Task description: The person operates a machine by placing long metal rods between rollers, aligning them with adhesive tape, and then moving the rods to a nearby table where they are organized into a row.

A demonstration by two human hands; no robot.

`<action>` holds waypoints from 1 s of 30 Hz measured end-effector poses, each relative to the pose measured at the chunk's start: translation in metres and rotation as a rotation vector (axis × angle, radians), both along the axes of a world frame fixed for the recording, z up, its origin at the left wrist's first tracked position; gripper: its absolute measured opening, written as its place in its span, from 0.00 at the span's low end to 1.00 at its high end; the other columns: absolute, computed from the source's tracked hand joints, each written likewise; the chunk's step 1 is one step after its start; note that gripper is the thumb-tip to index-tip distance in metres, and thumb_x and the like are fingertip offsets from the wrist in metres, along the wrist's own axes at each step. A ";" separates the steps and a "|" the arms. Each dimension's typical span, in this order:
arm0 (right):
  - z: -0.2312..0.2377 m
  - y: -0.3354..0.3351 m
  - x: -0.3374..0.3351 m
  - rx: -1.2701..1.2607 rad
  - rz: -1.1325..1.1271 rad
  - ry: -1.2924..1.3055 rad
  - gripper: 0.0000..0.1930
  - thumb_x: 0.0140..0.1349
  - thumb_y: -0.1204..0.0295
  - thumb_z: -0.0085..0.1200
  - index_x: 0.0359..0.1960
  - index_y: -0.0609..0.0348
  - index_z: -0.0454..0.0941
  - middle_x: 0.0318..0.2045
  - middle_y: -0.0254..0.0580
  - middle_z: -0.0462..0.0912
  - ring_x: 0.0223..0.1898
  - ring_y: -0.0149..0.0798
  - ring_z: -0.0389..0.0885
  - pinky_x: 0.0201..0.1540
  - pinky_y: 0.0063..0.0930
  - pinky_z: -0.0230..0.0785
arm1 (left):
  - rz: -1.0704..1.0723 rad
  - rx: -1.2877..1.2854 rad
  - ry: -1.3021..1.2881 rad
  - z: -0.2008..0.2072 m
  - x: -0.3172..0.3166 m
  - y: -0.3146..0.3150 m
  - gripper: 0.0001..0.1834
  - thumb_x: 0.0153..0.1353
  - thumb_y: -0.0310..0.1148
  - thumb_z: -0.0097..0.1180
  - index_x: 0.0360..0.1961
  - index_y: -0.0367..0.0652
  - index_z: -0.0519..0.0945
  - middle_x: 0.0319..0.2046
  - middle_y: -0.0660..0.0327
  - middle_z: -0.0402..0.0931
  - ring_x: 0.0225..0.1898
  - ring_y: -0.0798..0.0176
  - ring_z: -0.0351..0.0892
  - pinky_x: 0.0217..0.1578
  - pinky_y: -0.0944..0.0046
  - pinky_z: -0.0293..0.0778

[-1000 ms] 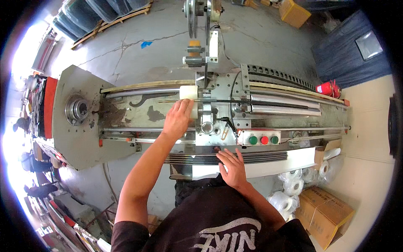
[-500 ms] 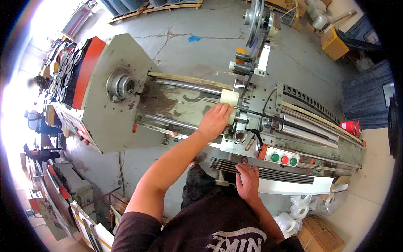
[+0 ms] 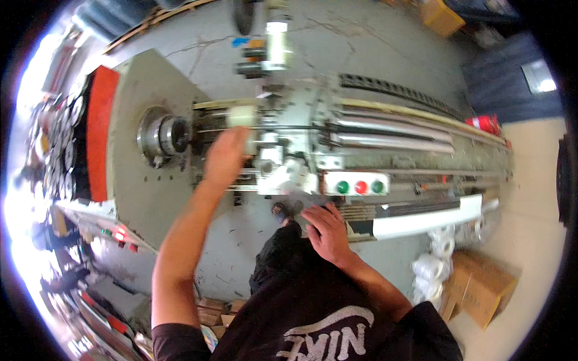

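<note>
At the near right, a brown carton [image 3: 475, 289] stands on the floor, with plastic-wrapped rolls [image 3: 428, 268] just to its left. Farther in and toward the middle, the right hand [image 3: 328, 233] is loosely open, its fingers spread and slightly bent, with nothing visible in its grip. Its fingertips are at the left ends of a row of dark rods [image 3: 415, 207]; I cannot tell whether they touch. The rods lie side by side along the far edge of a white sheet [image 3: 415, 224]. Just beyond is a pale control box [image 3: 357, 185] with green, red and green buttons. Farther left, the left hand [image 3: 226, 157] reaches over the machine to a thin rod [image 3: 292, 127], which lies crosswise, its bare end sticking out left of the fingers. Blur hides whether this grip is closed on the rod. A cream roller [image 3: 242, 115] is just beyond the fingertips. To the left is a round metal chuck [image 3: 174, 134]; to the right, silver bars [image 3: 394, 141]. A dark cable chain [image 3: 394, 89] runs along the far side.
</note>
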State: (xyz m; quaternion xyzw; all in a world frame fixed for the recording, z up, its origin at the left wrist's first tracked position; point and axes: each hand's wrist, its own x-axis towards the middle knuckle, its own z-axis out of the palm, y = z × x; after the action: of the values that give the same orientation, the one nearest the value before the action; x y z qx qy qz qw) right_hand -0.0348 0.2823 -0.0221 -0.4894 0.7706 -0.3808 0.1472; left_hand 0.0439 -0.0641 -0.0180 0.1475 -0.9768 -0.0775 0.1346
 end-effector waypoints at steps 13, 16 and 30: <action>-0.004 -0.043 -0.035 0.250 0.033 0.233 0.30 0.64 0.68 0.58 0.68 0.65 0.71 0.66 0.60 0.75 0.69 0.60 0.72 0.73 0.51 0.64 | 0.048 -0.027 -0.085 0.025 0.051 -0.048 0.44 0.49 0.22 0.73 0.71 0.41 0.71 0.64 0.49 0.73 0.63 0.41 0.73 0.63 0.49 0.73; 0.001 -0.024 -0.117 0.153 -0.265 0.187 0.32 0.70 0.61 0.56 0.70 0.69 0.68 0.68 0.64 0.73 0.71 0.62 0.69 0.75 0.51 0.60 | 0.061 -0.001 -0.085 0.024 0.053 -0.049 0.45 0.49 0.21 0.73 0.71 0.41 0.70 0.64 0.49 0.73 0.63 0.41 0.73 0.63 0.48 0.73; -0.041 0.030 -0.272 0.408 -0.366 0.490 0.43 0.77 0.45 0.47 0.79 0.69 0.52 0.79 0.65 0.53 0.81 0.60 0.50 0.82 0.51 0.40 | 0.192 -0.098 -0.048 0.015 0.045 -0.033 0.42 0.47 0.19 0.71 0.66 0.41 0.73 0.61 0.51 0.74 0.65 0.41 0.72 0.68 0.48 0.70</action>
State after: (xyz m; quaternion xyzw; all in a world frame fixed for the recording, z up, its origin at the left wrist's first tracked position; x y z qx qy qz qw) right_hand -0.3069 0.3121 -0.0636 -0.3806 0.9179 -0.1108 -0.0178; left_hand 0.0888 -0.0969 -0.0027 0.2356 -0.9637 -0.0127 0.1250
